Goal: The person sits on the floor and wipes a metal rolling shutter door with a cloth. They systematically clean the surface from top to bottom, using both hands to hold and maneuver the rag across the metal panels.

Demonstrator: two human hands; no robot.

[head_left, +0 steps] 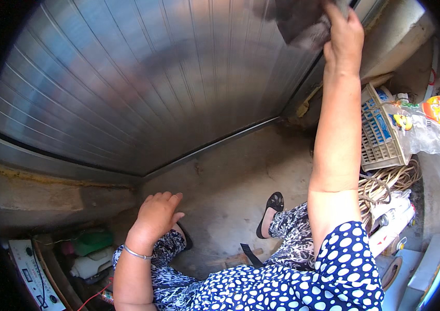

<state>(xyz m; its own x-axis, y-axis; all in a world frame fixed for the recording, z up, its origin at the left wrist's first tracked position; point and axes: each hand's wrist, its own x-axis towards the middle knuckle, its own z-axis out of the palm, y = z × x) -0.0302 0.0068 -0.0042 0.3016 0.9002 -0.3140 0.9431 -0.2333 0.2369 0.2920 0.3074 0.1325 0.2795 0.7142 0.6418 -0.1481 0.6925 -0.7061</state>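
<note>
Cloth (303, 26), dark and bunched, is showing up high near the top right of the view, and the right grip (343, 39) is holding it with fingers pinching firmly around its edge! It is hanging in front of the ribbed metal panel (126, 78); whether it is touching the surface, I cannot tell. The right arm is stretching out nearly straight. Down low, the left grip (159, 215) is resting in the air or on the left leg, I cannot tell which; its fingers are curling loosely, the thumb standing apart, a silvery bangle (137, 254) circling the wrist. Over on the right, a pale plastic crate (373, 145) is leaning at a tilt, a clear plastic bag (427, 140) is spilling beside it, and coiled cord (404, 176) is lying just below. On the left, a green container (91, 242) is sitting beside a whitish bottle (93, 267). A dark shoe (275, 202) is standing on the concrete floor (215, 171).
</note>
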